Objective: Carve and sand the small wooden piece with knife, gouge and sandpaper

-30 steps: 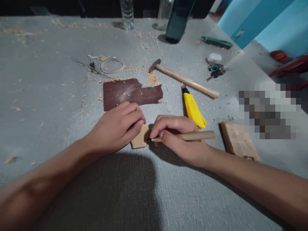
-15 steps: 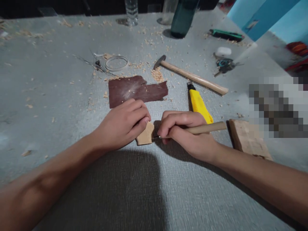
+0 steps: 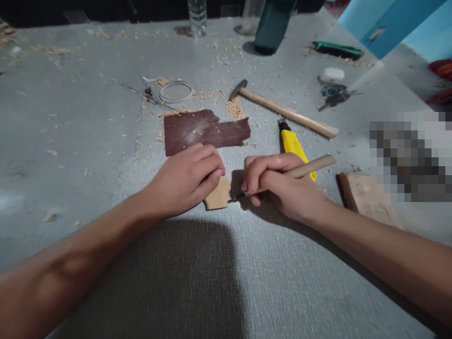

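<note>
My left hand (image 3: 192, 181) is closed on a small pale wooden piece (image 3: 218, 194), pinning it to the grey tabletop; its left part is hidden under my fingers. My right hand (image 3: 277, 183) grips a carving tool (image 3: 312, 166) with a round wooden handle and a thin metal shaft, held like a pen. The tool's dark tip points left, close to the right edge of the wooden piece; whether it touches I cannot tell. Just beyond the left hand lies a torn sheet of dark red sandpaper (image 3: 197, 131).
Past my right hand lie a yellow box cutter (image 3: 294, 146) and a hammer (image 3: 289, 113). A wood block (image 3: 365, 200) sits to the right. Farther back are a wire coil (image 3: 175, 91), keys (image 3: 334, 96), a white case (image 3: 332, 74), a green-black cutter (image 3: 338, 50) and bottles (image 3: 275, 26). Wood shavings lie scattered.
The carving tool's handle end has tilted upward, and my right hand has shifted slightly up and right. My left hand still holds the wooden piece. The whole view has shifted slightly.
</note>
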Available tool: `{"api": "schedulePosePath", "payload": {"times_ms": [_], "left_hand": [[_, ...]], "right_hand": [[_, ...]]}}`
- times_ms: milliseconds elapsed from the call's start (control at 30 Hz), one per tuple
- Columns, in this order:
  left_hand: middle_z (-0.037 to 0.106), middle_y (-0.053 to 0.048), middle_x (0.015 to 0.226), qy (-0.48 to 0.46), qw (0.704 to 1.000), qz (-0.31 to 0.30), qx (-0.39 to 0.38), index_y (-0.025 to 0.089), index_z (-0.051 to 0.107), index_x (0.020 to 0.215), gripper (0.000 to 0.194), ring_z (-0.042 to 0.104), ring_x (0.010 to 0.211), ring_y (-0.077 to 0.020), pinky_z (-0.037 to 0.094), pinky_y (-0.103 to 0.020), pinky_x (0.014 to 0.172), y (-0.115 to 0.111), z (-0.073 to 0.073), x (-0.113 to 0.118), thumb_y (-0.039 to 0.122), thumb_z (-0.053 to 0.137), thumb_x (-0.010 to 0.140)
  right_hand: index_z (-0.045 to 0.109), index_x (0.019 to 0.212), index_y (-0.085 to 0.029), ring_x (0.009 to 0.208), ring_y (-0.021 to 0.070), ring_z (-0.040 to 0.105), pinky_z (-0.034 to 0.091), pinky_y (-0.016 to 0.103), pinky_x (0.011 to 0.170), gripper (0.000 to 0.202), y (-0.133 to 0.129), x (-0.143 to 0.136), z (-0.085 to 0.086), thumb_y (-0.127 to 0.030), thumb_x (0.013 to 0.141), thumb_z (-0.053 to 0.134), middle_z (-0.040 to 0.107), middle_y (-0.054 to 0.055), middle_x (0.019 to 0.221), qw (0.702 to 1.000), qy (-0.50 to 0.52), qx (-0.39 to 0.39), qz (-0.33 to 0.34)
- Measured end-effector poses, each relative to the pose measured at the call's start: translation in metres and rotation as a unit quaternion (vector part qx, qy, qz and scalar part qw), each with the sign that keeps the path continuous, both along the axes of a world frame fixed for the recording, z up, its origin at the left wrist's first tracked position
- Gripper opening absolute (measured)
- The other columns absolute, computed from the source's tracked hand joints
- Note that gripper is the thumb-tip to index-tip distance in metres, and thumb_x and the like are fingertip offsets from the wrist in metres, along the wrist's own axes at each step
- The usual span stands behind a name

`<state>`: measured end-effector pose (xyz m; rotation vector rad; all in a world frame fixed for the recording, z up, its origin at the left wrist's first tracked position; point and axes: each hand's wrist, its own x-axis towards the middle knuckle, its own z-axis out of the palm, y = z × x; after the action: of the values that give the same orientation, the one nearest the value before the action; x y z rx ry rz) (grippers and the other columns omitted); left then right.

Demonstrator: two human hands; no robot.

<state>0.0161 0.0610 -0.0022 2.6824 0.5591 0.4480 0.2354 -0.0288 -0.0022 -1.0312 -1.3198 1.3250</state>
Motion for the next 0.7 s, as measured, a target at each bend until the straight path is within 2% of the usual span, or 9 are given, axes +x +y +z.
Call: {"api": "schedulePosePath", "payload": {"times_ms": [100,200,300,367,533,700], "left_hand": [[0.065,-0.007,0.102,0.001,1.000,-0.002,-0.001,0.019,0.063,0.100,0.025,0.058,0.096,-0.0225,0.046,-0.039,0.086,0.001,0.000,0.000,0.028,0.042,0.110],[0.065,-0.007,0.102,0.000,1.000,-0.003,-0.002,0.019,0.062,0.099,0.026,0.058,0.095,-0.0224,0.046,-0.039,0.086,0.001,0.000,0.000,0.028,0.041,0.111],[0.065,-0.007,0.101,0.002,1.000,-0.004,0.004,0.019,0.063,0.099,0.027,0.058,0.094,-0.0222,0.046,-0.039,0.084,0.000,0.001,0.001,0.029,0.041,0.111],[0.065,-0.007,0.102,0.007,1.000,-0.007,0.005,0.019,0.063,0.099,0.027,0.059,0.093,-0.0220,0.046,-0.038,0.082,0.000,0.001,0.001,0.030,0.041,0.110],[0.064,-0.007,0.103,0.000,1.000,0.008,-0.002,0.018,0.061,0.098,0.024,0.059,0.096,-0.0221,0.047,-0.039,0.086,0.001,-0.001,0.000,0.026,0.041,0.110],[0.063,-0.007,0.102,0.005,1.000,0.007,0.012,0.019,0.060,0.098,0.024,0.057,0.095,-0.0221,0.046,-0.039,0.085,0.003,-0.003,-0.001,0.026,0.041,0.110]], "right_hand": [[0.072,0.076,-0.022,0.059,0.0126,0.064,0.054,0.027,0.060,0.022,-0.001,0.000,-0.001,-0.009,0.090,0.061,0.066,-0.002,0.066,1.000,0.015,-0.012,-0.024],[0.076,0.080,-0.022,0.067,0.0128,0.068,0.054,0.027,0.064,0.024,-0.002,-0.005,0.001,-0.007,0.090,0.060,0.070,-0.001,0.075,0.998,-0.058,0.022,-0.023],[0.073,0.073,-0.023,0.066,0.0106,0.065,0.052,0.025,0.064,0.030,-0.004,-0.009,0.005,-0.003,0.087,0.056,0.068,-0.002,0.074,0.988,-0.124,0.090,-0.020],[0.069,0.066,-0.022,0.063,0.0104,0.062,0.050,0.024,0.062,0.032,-0.004,-0.009,0.006,-0.001,0.084,0.054,0.064,-0.003,0.068,0.986,-0.128,0.107,-0.019],[0.069,0.067,-0.021,0.052,0.0088,0.056,0.043,0.023,0.050,0.030,-0.005,-0.005,0.006,0.000,0.082,0.053,0.061,-0.004,0.063,0.994,-0.096,0.048,0.010],[0.075,0.079,-0.022,0.065,0.0125,0.067,0.054,0.027,0.063,0.025,-0.004,-0.007,0.005,-0.007,0.090,0.058,0.069,-0.001,0.075,0.996,-0.081,0.042,-0.021]]}}
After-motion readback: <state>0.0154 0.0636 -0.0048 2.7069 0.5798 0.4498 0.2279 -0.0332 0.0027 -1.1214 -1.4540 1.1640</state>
